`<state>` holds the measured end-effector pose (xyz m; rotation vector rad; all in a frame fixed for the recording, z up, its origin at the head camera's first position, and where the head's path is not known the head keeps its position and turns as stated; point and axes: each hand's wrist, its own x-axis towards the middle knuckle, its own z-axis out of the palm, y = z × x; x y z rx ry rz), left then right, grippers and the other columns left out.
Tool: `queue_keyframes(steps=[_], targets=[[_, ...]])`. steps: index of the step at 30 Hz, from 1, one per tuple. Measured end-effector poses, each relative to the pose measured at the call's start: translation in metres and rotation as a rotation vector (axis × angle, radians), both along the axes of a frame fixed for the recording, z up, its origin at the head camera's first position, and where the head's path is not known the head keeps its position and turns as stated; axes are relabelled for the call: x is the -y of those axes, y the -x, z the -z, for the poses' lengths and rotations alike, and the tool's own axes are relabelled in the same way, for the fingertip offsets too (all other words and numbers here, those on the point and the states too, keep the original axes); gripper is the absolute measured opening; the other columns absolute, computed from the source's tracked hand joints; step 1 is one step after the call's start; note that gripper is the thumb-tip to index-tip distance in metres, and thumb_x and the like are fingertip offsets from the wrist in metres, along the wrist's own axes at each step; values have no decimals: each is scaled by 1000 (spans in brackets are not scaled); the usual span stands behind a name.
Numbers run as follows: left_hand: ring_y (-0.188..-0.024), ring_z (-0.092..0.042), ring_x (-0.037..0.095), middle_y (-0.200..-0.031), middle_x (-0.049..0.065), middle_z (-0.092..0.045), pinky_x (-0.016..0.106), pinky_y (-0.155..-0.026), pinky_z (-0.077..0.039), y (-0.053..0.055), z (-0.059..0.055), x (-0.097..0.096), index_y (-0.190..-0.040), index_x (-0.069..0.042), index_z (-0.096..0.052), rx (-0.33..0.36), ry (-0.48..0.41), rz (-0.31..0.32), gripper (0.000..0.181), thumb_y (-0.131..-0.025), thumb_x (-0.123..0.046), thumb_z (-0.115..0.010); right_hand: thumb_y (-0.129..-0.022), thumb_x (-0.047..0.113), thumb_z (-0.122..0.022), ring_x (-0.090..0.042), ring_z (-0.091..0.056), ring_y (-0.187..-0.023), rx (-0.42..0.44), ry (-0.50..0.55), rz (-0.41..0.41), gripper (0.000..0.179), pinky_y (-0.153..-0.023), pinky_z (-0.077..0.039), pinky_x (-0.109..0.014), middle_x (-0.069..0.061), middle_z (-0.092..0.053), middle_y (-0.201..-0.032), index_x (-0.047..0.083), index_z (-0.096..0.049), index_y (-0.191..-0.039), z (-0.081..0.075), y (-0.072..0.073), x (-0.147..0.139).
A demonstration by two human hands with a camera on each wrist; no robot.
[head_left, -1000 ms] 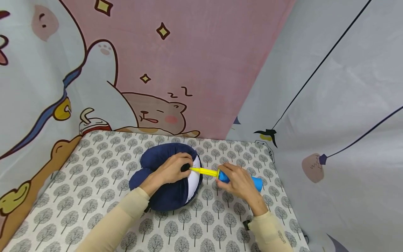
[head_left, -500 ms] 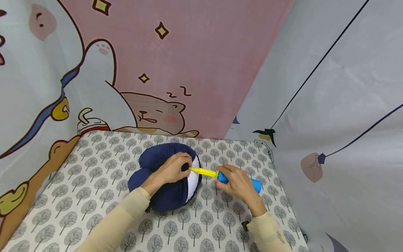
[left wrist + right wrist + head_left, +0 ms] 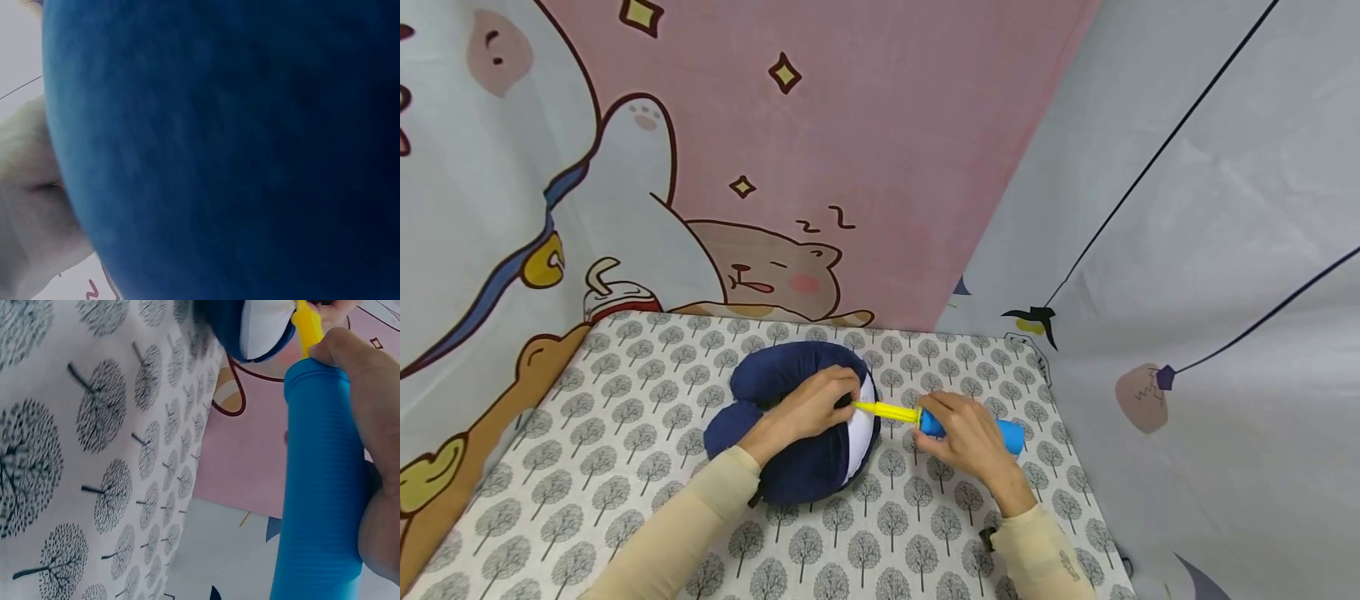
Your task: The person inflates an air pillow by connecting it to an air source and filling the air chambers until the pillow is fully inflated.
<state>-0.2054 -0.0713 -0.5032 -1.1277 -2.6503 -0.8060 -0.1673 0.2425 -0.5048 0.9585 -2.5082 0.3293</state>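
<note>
A navy U-shaped neck pillow (image 3: pixel 801 483) with a white panel (image 3: pixel 863 425) lies on the tree-print cloth. My left hand (image 3: pixel 812 406) rests over it, its fingertips pinching a small black valve (image 3: pixel 845 402), mostly hidden now. Right at those fingertips sits the tip of a yellow nozzle (image 3: pixel 892 411), which belongs to a blue hand pump (image 3: pixel 322 475). My right hand (image 3: pixel 964 431) grips the pump's barrel, thumb near its yellow end. Navy fabric of the pillow (image 3: pixel 206 150) fills most of the left wrist view, with part of the left hand (image 3: pixel 37 212) at its edge.
Beneath everything spreads a white cloth (image 3: pixel 805 546) printed with grey trees. A pink cartoon backdrop (image 3: pixel 887 167) rises behind it, and a pale hanging sheet (image 3: pixel 1225 317) stands close on the right.
The left fingers have shifted slightly around the nozzle tip, so less of the black valve shows. The right hand and the pump stay almost where they were.
</note>
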Motion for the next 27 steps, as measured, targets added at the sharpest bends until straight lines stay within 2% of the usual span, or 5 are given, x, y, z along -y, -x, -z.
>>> queue_keyframes(steps=[5,8,16,23,27], targets=[[-101,-64,21,-114,6,-77,37,-90,-57,2,-1,2,-100,-6,-77,18,-3,26,3,-101,-6,-80,-84,34,-94,-30,-82,-101,-116,-11,-23,50,-92,-69,-49,-11,-86,-118,7,-83,-124,6,3,-3],[-102,-63,21,-115,6,-76,38,-91,-57,3,-1,5,-101,-7,-77,36,-7,35,4,-101,-6,-80,-83,34,-96,-32,-82,-104,-189,-26,-33,52,-96,-68,-57,-12,-85,-121,8,-82,-126,9,5,-5],[-102,-61,19,-114,3,-74,37,-92,-57,6,0,8,-102,-10,-75,53,-10,41,5,-102,-7,-80,-84,31,-95,-30,-78,-104,-370,-77,-54,50,-93,-66,-48,-10,-85,-122,8,-81,-127,14,14,-7],[-100,-61,19,-110,4,-74,36,-90,-57,3,3,7,-101,-10,-74,-9,-38,28,6,-101,-5,-78,-90,37,-88,-34,-82,-106,-155,-66,-24,49,-99,-67,-59,-13,-84,-126,8,-81,-129,5,8,-6],[-99,-62,19,-110,4,-74,36,-89,-58,3,5,7,-101,-9,-75,-38,-48,24,5,-101,-5,-78,-93,35,-84,-26,-78,-94,71,-23,3,48,-83,-68,-41,-12,-83,-123,6,-80,-132,1,5,-5]])
